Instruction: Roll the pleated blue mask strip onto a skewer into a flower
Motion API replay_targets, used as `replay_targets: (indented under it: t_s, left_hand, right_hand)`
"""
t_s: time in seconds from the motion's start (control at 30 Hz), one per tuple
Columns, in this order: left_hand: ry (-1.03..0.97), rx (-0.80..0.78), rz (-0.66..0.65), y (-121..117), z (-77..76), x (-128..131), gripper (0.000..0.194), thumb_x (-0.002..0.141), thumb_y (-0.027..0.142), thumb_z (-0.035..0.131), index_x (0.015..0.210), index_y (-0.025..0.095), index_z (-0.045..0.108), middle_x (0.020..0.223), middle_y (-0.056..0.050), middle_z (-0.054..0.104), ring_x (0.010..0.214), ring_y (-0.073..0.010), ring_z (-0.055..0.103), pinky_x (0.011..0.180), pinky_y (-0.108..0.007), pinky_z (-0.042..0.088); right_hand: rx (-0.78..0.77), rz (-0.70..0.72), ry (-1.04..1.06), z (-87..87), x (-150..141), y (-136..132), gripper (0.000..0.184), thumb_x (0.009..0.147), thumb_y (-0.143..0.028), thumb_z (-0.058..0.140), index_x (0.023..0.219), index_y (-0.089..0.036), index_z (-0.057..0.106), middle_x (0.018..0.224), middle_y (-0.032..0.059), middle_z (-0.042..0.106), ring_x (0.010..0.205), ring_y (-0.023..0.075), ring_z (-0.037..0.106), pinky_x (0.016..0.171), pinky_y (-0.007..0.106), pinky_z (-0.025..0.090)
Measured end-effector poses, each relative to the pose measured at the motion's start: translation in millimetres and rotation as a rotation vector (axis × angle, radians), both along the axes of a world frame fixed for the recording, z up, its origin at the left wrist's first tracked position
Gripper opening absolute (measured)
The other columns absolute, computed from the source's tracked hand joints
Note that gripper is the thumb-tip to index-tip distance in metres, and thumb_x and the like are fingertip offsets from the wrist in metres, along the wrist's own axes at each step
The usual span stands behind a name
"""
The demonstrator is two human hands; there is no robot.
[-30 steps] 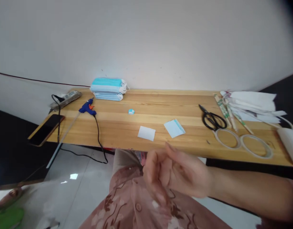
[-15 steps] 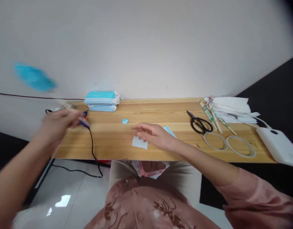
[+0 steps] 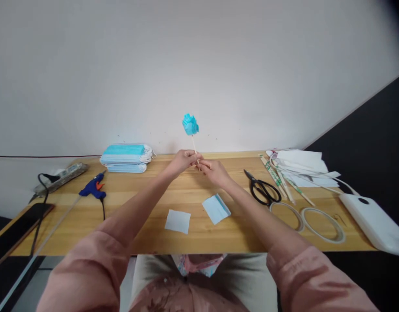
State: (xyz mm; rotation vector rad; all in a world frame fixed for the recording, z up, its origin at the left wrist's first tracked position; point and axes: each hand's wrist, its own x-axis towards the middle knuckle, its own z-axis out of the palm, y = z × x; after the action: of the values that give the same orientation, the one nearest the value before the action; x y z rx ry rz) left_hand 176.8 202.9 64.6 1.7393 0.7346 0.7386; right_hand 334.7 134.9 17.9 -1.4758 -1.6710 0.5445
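Note:
A blue crumpled flower [image 3: 190, 124] stands upright on a thin pale stick [image 3: 194, 144] above the far middle of the table. The fingers of my left hand [image 3: 184, 162] pinch the stick below the flower. Close beside it, my right hand [image 3: 215, 171] is closed with its fingertips at the stick's lower end. Between my forearms lie a white cut piece of cloth [image 3: 177, 221] and a light blue piece [image 3: 216, 209] with a darker folded edge. A blue glue gun [image 3: 92, 187] rests left of my left forearm.
A stack of blue face masks [image 3: 126, 157] sits by the wall. To the left are a power strip [image 3: 64, 175] and a black phone [image 3: 19, 229]. Scissors [image 3: 264, 188], wrapped chopsticks [image 3: 283, 184], tape rings [image 3: 322, 225], white sheets [image 3: 300, 164] and a white device [image 3: 373, 219] occupy the right.
The glue gun has been let go onto the table at the left. The flower has come from the far left to the middle, and both hands have come together at its stick.

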Motion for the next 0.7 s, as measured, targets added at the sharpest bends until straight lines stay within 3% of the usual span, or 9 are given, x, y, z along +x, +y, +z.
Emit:
replay_targets:
  t_s: [0.17,0.43,0.57,0.7]
  left_hand:
    - [-0.144,0.017,0.064,7,-20.5,6,0.035,0.082,0.047,0.073,0.092,0.013,0.075,0.065,0.003,0.057,0.06,-0.0093,0.043,0.059,-0.024,0.037]
    - [-0.166,0.008,0.059,25,-46.3,1,0.034,0.081,0.051,0.073,0.078,0.017,0.074,0.062,0.003,0.05,0.062,-0.0114,0.043,0.06,-0.026,0.036]
    - [-0.136,0.008,0.057,27,-48.3,-8,0.03,0.079,0.048,0.073,0.079,0.018,0.077,0.078,-0.002,0.064,0.071,-0.0136,0.05,0.064,-0.026,0.039]
    - [-0.084,-0.046,-0.012,23,-49.0,-14,0.034,0.08,0.051,0.073,0.083,0.018,0.078,0.086,-0.004,0.071,0.067,-0.0127,0.05,0.063,-0.026,0.041]
  right_hand:
    - [0.071,-0.018,0.053,-11.4,7,19,0.025,0.091,-0.032,0.057,0.083,-0.022,0.079,0.082,0.0021,0.079,0.08,0.019,0.07,0.074,0.028,0.047]
    - [0.099,0.038,0.174,-28.1,12,34,0.022,0.088,-0.035,0.064,0.085,-0.026,0.083,0.097,0.004,0.083,0.093,0.0234,0.075,0.091,0.036,0.054]
    - [0.11,-0.04,0.301,-27.5,24,33,0.033,0.091,-0.045,0.063,0.11,-0.025,0.082,0.106,0.0069,0.083,0.095,0.023,0.075,0.091,0.04,0.058]
    - [0.155,-0.098,0.426,-12.2,29,24,0.048,0.096,-0.055,0.058,0.13,-0.024,0.073,0.123,0.0089,0.079,0.116,0.0225,0.072,0.093,0.038,0.061]
